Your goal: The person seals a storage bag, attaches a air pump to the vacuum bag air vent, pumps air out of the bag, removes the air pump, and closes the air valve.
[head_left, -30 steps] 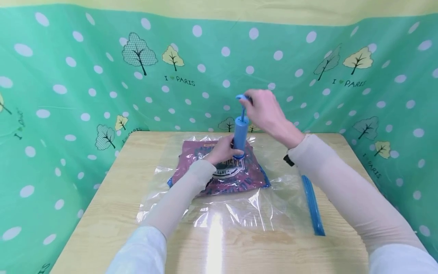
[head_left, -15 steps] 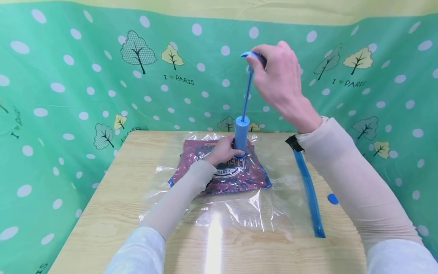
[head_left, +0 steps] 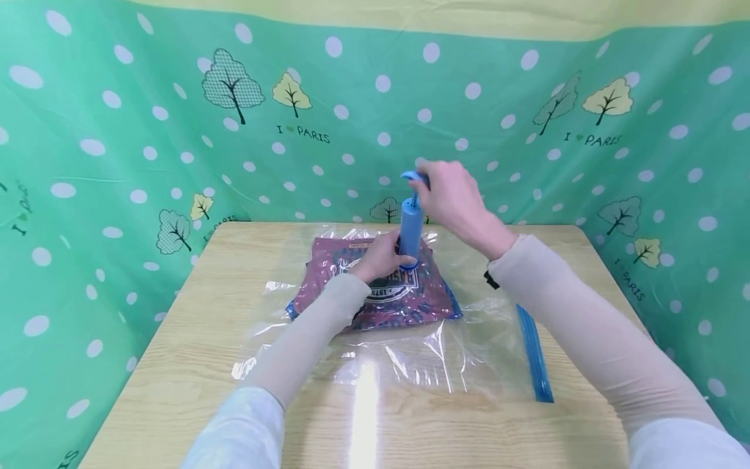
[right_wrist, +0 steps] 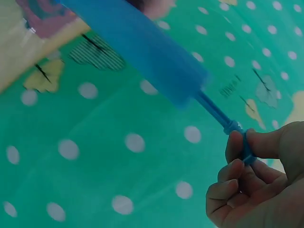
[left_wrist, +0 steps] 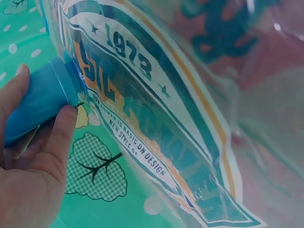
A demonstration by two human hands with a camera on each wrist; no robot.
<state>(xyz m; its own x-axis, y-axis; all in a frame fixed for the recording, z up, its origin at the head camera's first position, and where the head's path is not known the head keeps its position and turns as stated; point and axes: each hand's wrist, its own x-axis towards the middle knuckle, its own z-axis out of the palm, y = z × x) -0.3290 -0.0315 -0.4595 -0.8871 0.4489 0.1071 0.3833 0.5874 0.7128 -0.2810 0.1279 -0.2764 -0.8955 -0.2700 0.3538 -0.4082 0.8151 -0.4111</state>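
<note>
A blue hand pump stands upright on a clear plastic storage bag. Inside the bag lies a folded maroon garment with a printed "1973" badge, which fills much of the left wrist view. My left hand grips the pump's barrel low down, close to its base. Up top, my right hand holds the pump's handle, fingers curled round it. Only a short length of the plunger rod shows between handle and barrel.
The bag's blue zip strip runs along its right edge, partly under my right forearm. The wooden table ends at a green polka-dot curtain behind and on both sides.
Half a second ago my right hand had the handle pulled high with the rod far out. Now it is down again, close above the barrel. My left hand keeps its place.
</note>
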